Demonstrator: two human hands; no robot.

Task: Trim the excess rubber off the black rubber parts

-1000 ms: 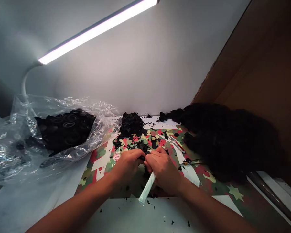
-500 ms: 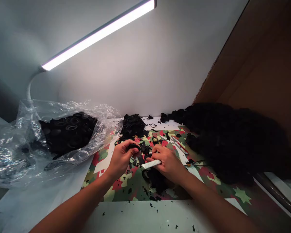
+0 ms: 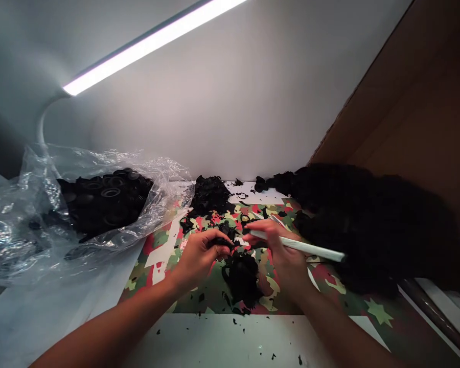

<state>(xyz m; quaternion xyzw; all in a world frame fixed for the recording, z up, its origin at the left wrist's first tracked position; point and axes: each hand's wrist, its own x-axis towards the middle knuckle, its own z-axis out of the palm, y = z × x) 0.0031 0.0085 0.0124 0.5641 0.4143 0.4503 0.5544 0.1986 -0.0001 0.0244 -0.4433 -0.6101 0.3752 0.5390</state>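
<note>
My left hand (image 3: 201,253) is closed in a pinch on a small black rubber part (image 3: 221,241) above the camouflage-patterned mat (image 3: 159,255). My right hand (image 3: 281,245) grips a thin white-handled tool (image 3: 302,247), whose handle points right and whose tip sits close to the black part. Just below both hands lies a small heap of black scraps (image 3: 242,276).
A clear plastic bag (image 3: 42,225) of black round parts (image 3: 103,202) lies at the left. A big pile of black parts (image 3: 368,220) fills the right, a smaller one (image 3: 209,194) sits at the back. A lit lamp bar (image 3: 149,43) hangs overhead. A brown cardboard wall (image 3: 417,102) stands at right.
The white tool has swung round: its handle pointed toward me, now it points right. My hands parted and lifted slightly, uncovering the scrap heap beneath them.
</note>
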